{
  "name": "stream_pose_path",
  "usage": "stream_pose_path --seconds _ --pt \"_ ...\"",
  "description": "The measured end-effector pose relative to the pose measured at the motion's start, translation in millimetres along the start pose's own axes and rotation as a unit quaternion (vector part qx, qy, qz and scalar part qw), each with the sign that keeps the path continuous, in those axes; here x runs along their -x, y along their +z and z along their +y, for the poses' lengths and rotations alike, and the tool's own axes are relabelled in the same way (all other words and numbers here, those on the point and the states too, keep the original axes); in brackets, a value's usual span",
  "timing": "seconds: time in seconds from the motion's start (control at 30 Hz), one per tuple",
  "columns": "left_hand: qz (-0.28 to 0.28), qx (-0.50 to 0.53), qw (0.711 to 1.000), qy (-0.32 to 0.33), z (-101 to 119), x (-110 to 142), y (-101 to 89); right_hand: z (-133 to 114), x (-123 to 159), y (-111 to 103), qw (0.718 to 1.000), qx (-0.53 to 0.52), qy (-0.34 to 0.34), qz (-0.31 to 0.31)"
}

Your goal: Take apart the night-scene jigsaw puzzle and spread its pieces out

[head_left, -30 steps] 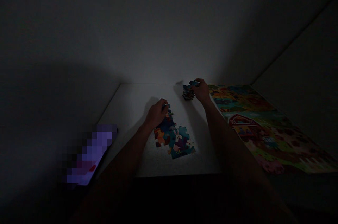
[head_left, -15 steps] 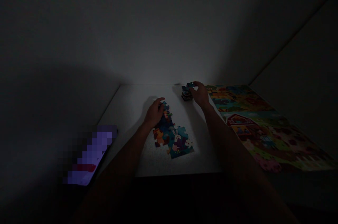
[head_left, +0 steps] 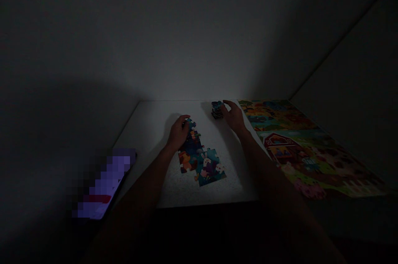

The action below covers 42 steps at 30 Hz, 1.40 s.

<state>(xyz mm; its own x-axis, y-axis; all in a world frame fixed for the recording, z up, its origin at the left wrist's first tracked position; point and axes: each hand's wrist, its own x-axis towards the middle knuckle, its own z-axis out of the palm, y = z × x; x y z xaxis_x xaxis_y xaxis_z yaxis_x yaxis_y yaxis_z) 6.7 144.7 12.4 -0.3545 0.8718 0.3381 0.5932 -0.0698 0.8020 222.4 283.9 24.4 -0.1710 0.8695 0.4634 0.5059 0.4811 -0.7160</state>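
Observation:
A partly joined jigsaw puzzle with a white rabbit and an orange animal on dark blue lies on the white table. At its far left end is my left hand, thumb and fingers curved around the edge of the upper pieces. Further back stands a small stack of puzzle pieces. My right hand is at the right side of this stack, with thumb and forefinger on a piece at its top. Dim light hides the fingertips in part.
The white table meets a pale wall at the back. To the right lie colourful farm and animal pictures. A phone-like device with a lit, pixelated screen is at the left edge.
My right hand has come down slightly, and the piece it held just above the stack is now at the stack's top. My left hand stays by the joined puzzle. The view has shifted a little.

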Motion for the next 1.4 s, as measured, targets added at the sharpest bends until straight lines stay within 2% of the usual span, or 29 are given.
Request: stream_pose_path --seconds 0.27,0.4,0.57,0.67,0.77,0.87,0.97,1.13,1.4 --pt "0.024 0.020 0.999 -0.008 3 1 -2.4 -3 25 -10 0.996 -0.046 0.048 0.058" --pt "0.045 0.031 0.999 -0.001 6 0 -5.7 -10 27 -9 0.995 -0.082 0.049 0.006" --pt "0.062 0.048 0.997 0.019 13 -11 -5.0 -20 29 1 0.989 -0.097 0.023 -0.111" --pt "0.037 0.052 0.997 0.038 30 -24 3.2 -21 31 8 0.980 -0.082 0.008 -0.182" --pt "0.012 0.054 0.997 0.062 56 -42 16.3 -18 33 15 0.968 -0.076 0.001 -0.238" --pt "-0.001 0.084 0.995 0.060 82 -63 32.1 -15 33 19 0.963 -0.075 -0.007 -0.257" --pt "-0.009 0.108 0.993 0.039 96 -83 48.3 -15 33 19 0.964 -0.066 -0.011 -0.257" --pt "-0.021 0.116 0.993 0.003 96 -104 70.1 -22 33 14 0.964 -0.032 -0.012 -0.265" --pt "-0.018 0.072 0.996 -0.038 77 -110 85.3 -32 35 5 0.960 0.010 -0.015 -0.278"
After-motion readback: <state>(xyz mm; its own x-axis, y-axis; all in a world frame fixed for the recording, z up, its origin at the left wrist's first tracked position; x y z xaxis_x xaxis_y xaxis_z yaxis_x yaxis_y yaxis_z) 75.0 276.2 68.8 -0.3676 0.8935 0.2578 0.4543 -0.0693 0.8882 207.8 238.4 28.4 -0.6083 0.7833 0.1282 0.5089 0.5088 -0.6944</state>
